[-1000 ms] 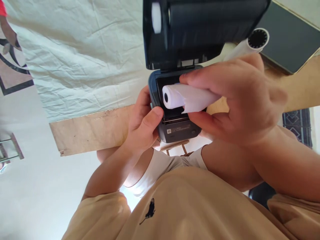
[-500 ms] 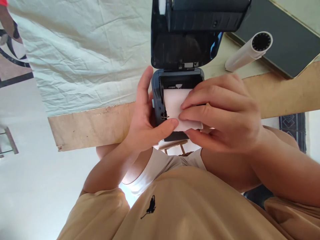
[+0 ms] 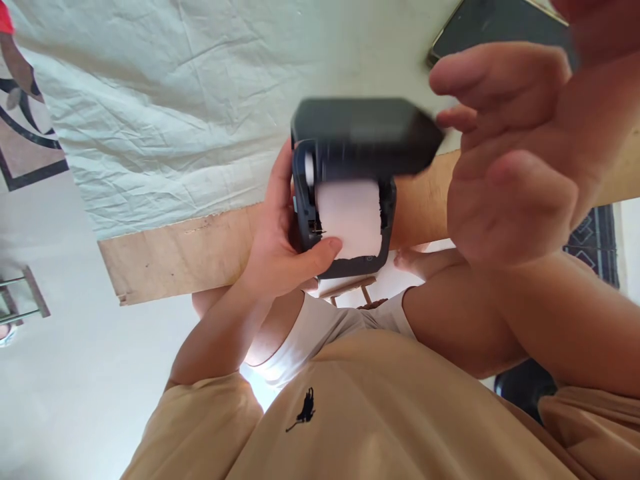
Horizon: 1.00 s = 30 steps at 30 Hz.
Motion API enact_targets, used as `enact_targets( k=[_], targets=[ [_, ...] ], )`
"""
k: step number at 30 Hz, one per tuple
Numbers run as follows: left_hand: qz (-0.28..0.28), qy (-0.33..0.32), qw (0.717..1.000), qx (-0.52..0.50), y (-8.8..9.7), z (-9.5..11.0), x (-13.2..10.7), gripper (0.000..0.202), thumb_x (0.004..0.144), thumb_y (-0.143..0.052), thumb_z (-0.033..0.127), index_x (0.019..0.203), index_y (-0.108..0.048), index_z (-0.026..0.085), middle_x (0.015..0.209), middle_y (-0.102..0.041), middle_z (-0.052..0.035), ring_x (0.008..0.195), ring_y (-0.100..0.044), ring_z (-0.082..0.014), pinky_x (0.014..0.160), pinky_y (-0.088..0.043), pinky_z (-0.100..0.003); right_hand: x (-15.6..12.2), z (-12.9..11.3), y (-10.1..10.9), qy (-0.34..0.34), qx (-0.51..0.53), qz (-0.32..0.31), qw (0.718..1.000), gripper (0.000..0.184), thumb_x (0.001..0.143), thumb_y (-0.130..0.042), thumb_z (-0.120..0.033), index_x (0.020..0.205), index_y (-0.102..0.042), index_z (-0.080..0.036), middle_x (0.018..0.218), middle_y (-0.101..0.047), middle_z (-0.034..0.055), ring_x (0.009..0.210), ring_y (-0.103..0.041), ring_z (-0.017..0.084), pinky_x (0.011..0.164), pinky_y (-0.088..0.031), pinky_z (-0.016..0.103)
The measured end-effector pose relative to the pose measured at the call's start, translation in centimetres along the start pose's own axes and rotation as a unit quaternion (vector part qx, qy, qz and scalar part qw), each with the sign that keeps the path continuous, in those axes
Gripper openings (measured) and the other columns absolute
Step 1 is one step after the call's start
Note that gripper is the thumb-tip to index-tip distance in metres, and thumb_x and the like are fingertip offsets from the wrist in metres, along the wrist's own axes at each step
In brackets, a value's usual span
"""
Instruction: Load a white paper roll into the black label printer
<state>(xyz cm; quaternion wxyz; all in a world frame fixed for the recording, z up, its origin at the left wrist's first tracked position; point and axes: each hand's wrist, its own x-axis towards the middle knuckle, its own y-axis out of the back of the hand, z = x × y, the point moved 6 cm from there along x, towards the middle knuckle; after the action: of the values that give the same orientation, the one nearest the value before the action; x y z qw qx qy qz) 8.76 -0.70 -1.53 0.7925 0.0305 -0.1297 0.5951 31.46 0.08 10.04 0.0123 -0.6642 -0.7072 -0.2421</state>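
My left hand (image 3: 285, 233) is wrapped round the left side of a small dark printer (image 3: 345, 200), thumb pressed on the white paper (image 3: 349, 217) that lies across its open bay. The printer's lid (image 3: 365, 137) is tilted down over the bay, blurred by motion. Raised close to the camera at the right, my right hand (image 3: 510, 160) has its fingers spread and its fingertips at the lid's right end. Nothing lies in its palm.
A pale wrinkled cloth (image 3: 160, 100) covers a wooden board (image 3: 180, 257) whose bare edge runs under the printer. A dark flat slab (image 3: 490, 23) lies at the back right. My beige shirt (image 3: 380, 413) fills the bottom of the view.
The paper roll went from my right hand into the printer's bay, its end pulled out flat. My right hand then let go and rose, and the lid has swung down from upright.
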Motion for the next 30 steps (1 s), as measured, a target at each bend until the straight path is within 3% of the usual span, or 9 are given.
enact_targets(
  k=[2, 4, 9, 12, 16, 20, 22, 25, 30],
  targets=[
    [-0.009, 0.033, 0.999, 0.003, -0.2, -0.4, -0.1, 0.144, 0.063, -0.091, 0.084, 0.183, -0.025, 0.043, 0.159, -0.072, -0.0127, 0.104, -0.083, -0.0285, 0.073, -0.071, -0.038, -0.1, 0.6, -0.1, 0.029, 0.037, 0.027, 0.999, 0.049, 0.107, -0.055, -0.063, 0.154, -0.063, -0.052, 0.165, -0.056, -0.0104, 0.154, -0.063, 0.021, 0.118, -0.062, 0.038],
    [0.008, 0.067, 0.997, 0.023, -0.5, -0.2, 0.1, 0.14, 0.068, -0.09, 0.082, 0.184, -0.021, 0.047, 0.15, -0.076, -0.0093, 0.104, -0.085, -0.0286, 0.071, -0.07, -0.036, 0.0, 1.7, -1.2, -0.001, 0.044, -0.036, 0.998, 0.054, 0.111, -0.054, -0.066, 0.157, -0.059, -0.04, 0.161, -0.063, -0.0034, 0.15, -0.067, 0.02, 0.122, -0.061, 0.039],
    [0.056, 0.095, 0.992, 0.058, -2.6, 3.1, 2.2, 0.103, 0.093, -0.078, 0.073, 0.182, -0.032, 0.051, 0.138, -0.079, -0.0047, 0.144, -0.079, -0.0351, 0.105, -0.075, -0.045, 0.3, 2.3, -3.3, -0.038, 0.012, -0.184, 0.982, 0.089, 0.101, -0.064, -0.085, 0.162, -0.049, -0.022, 0.161, -0.065, 0.0125, 0.14, -0.072, 0.023, 0.123, -0.066, 0.043],
    [0.07, 0.081, 0.992, 0.06, -3.5, 5.2, 3.6, 0.089, 0.099, -0.074, 0.071, 0.179, -0.039, 0.052, 0.139, -0.079, -0.003, 0.151, -0.077, -0.0352, 0.111, -0.074, -0.046, 0.6, 1.9, -3.3, -0.042, -0.029, -0.198, 0.979, 0.091, 0.103, -0.055, -0.088, 0.165, -0.046, -0.023, 0.165, -0.062, 0.0115, 0.146, -0.069, 0.023, 0.129, -0.064, 0.043],
    [0.083, 0.096, 0.991, 0.046, -2.7, 6.4, 4.0, 0.069, 0.102, -0.072, 0.074, 0.166, -0.059, 0.051, 0.134, -0.081, -0.0006, 0.152, -0.077, -0.0346, 0.114, -0.074, -0.048, 0.7, 1.5, -2.8, -0.03, -0.032, -0.176, 0.983, 0.074, 0.109, -0.057, -0.076, 0.163, -0.047, -0.027, 0.171, -0.059, 0.0057, 0.15, -0.068, 0.02, 0.134, -0.061, 0.038],
    [0.056, 0.145, 0.988, -0.02, -1.7, 6.5, 3.3, 0.06, 0.083, -0.096, 0.075, 0.133, -0.083, 0.043, 0.13, -0.083, 0.0024, 0.139, -0.081, -0.0321, 0.118, -0.071, -0.046, 0.5, 1.9, -3.0, 0.001, -0.003, -0.163, 0.987, 0.087, 0.105, -0.058, -0.085, 0.167, -0.038, -0.027, 0.179, -0.048, 0.0076, 0.167, -0.056, 0.019, 0.131, -0.062, 0.035],
    [0.052, 0.152, 0.986, -0.043, -1.6, 6.7, 3.0, 0.063, 0.082, -0.098, 0.073, 0.135, -0.082, 0.043, 0.134, -0.083, 0.0024, 0.138, -0.081, -0.0318, 0.116, -0.072, -0.044, 0.4, 2.2, -3.4, 0.001, 0.008, -0.167, 0.986, 0.094, 0.103, -0.059, -0.088, 0.169, -0.033, -0.025, 0.172, -0.053, 0.0101, 0.156, -0.064, 0.018, 0.122, -0.065, 0.033],
    [0.064, 0.132, 0.988, -0.041, -2.0, 7.2, 3.3, 0.062, 0.095, -0.084, 0.075, 0.149, -0.073, 0.047, 0.134, -0.085, 0.0009, 0.142, -0.081, -0.0332, 0.106, -0.075, -0.043, 0.2, 2.5, -4.1, -0.028, 0.002, -0.189, 0.982, 0.108, 0.098, -0.059, -0.095, 0.172, -0.03, -0.022, 0.158, -0.061, 0.0113, 0.123, -0.074, 0.016, 0.104, -0.067, 0.032],
    [0.073, 0.124, 0.989, -0.043, -2.6, 7.6, 5.4, 0.063, 0.101, -0.074, 0.078, 0.156, -0.066, 0.048, 0.132, -0.086, 0.0001, 0.142, -0.083, -0.0338, 0.098, -0.076, -0.042, 0.3, 3.1, -4.9, -0.082, -0.037, -0.216, 0.972, 0.121, 0.092, -0.052, -0.106, 0.178, -0.023, -0.025, 0.128, -0.073, 0.0088, 0.114, -0.076, 0.022, 0.095, -0.064, 0.037]
  ],
)
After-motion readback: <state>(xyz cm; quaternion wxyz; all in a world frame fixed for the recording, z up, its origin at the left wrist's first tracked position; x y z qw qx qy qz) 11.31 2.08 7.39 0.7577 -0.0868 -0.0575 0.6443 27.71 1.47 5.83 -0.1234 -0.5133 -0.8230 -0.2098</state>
